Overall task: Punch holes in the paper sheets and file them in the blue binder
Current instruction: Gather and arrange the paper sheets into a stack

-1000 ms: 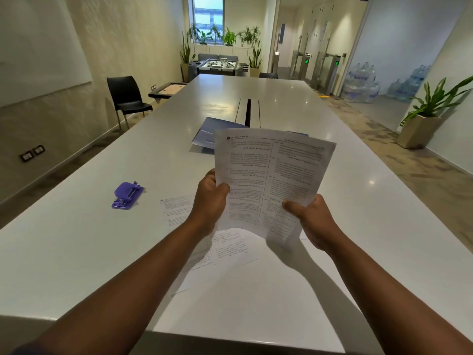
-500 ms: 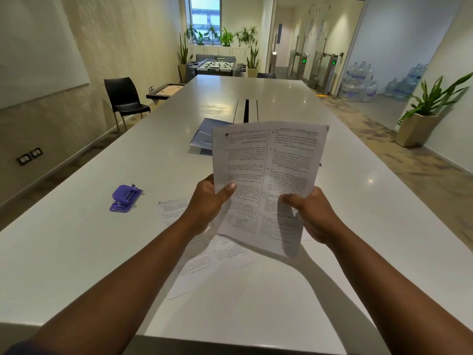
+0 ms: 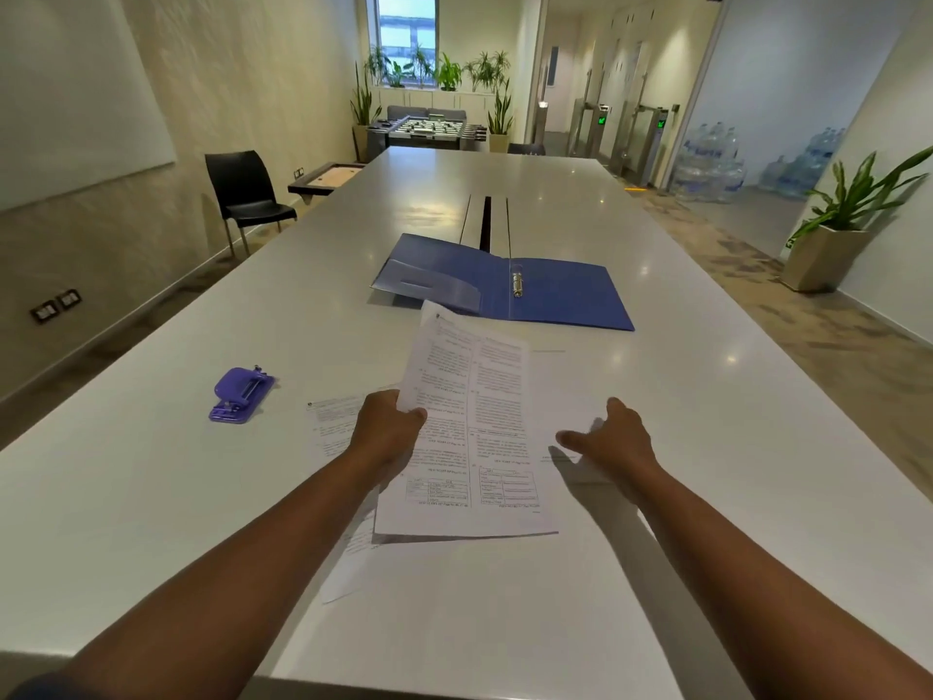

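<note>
My left hand (image 3: 391,426) grips the left edge of a printed paper sheet (image 3: 474,437), which is lowered nearly flat over the white table (image 3: 151,497). My right hand (image 3: 613,439) hovers just right of the sheet with fingers spread, holding nothing. More printed sheets (image 3: 335,421) lie under and left of the held one. The blue binder (image 3: 530,288) lies open beyond the sheet, its metal rings (image 3: 517,284) visible at the spine. A purple hole punch (image 3: 241,394) rests on the table to the left.
A dark cable slot (image 3: 486,219) runs along the table's middle behind the binder. A black chair (image 3: 242,194) stands at the left wall. A potted plant (image 3: 833,234) and water bottles (image 3: 712,164) are on the floor to the right.
The sheet came down from upright in both hands to nearly flat over the table. My right hand let go of it and opened. The binder is now uncovered.
</note>
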{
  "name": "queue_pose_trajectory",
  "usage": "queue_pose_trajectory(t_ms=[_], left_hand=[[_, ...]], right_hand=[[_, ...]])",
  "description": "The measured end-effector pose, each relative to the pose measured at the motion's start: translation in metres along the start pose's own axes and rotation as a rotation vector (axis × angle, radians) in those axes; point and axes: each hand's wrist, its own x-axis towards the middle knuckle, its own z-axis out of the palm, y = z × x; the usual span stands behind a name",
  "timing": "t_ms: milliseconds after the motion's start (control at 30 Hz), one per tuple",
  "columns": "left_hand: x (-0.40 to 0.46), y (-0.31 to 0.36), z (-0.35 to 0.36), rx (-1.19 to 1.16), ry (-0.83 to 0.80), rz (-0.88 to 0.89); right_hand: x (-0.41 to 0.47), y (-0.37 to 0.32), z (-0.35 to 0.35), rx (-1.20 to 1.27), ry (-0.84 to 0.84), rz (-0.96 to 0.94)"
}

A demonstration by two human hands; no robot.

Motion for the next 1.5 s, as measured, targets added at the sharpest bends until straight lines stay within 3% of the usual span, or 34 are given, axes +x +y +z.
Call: queue_pose_trajectory(t_ms=[267,567,733,867,1100,1233,1500], left_hand=[[0.004,-0.013,0.002,0.086,0.027,-0.083],[0.011,-0.017,0.002,0.018,0.005,-0.134],[0.012,-0.018,0.000,-0.023,-0.008,-0.128],[0.013,-0.020,-0.002,-0.038,-0.018,-0.139],[0.011,-0.020,0.001,0.033,-0.003,-0.109],[0.012,-0.021,0.002,0.004,0.000,-0.119],[0.017,-0.014,-0.006,-0.102,0.008,-0.145]], right_hand=[[0.011,0.000,0.007,-0.410,-0.049,0.046],[0.018,-0.004,0.003,-0.530,-0.066,-0.029],[0.016,-0.009,0.002,-0.456,-0.095,0.010],[0.017,-0.002,0.002,-0.143,-0.173,0.109],[0.024,0.012,-0.009,0.263,-0.085,0.142],[0.031,0.023,-0.013,0.270,-0.049,0.131],[0.043,0.046,-0.032,0.248,0.185,0.120]])
